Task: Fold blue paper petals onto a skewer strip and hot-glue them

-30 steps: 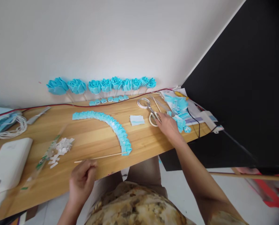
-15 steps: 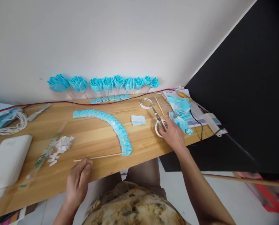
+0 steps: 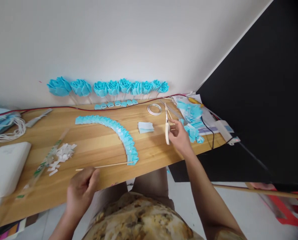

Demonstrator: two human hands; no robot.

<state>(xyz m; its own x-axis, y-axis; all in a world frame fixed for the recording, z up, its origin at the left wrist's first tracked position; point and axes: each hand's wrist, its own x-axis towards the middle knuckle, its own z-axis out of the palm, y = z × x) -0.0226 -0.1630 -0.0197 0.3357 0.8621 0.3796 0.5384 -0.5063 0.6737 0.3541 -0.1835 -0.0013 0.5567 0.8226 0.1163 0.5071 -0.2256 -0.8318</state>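
Observation:
My right hand [image 3: 180, 137] grips the pale handles of a pair of scissors [image 3: 167, 128], held edge-on with the blades pointing toward the wall. At the front edge of the table, my left hand [image 3: 82, 188] is closed around a thin wooden stick [image 3: 111, 165]. The stick's far tip lies at the near end of a curved strip of overlapping pleated blue pieces [image 3: 120, 131]. Between the strip and the scissors sits a small stack of pale blue and white sheets [image 3: 145, 127]. Behind the scissors is a roll of tape [image 3: 154, 109].
Blue flowers on sticks [image 3: 113, 87] lean along the wall, with small folded blue pieces [image 3: 117, 103] before them. White paper scraps [image 3: 65, 152] and a white power bank [image 3: 10, 170] lie left. Blue cut pieces [image 3: 192, 111] lie right, near a black cable [image 3: 212, 133].
The scissors have been lifted off the table by my right hand and turned edge-on. My left hand still holds the stick in much the same place. The view has shifted slightly.

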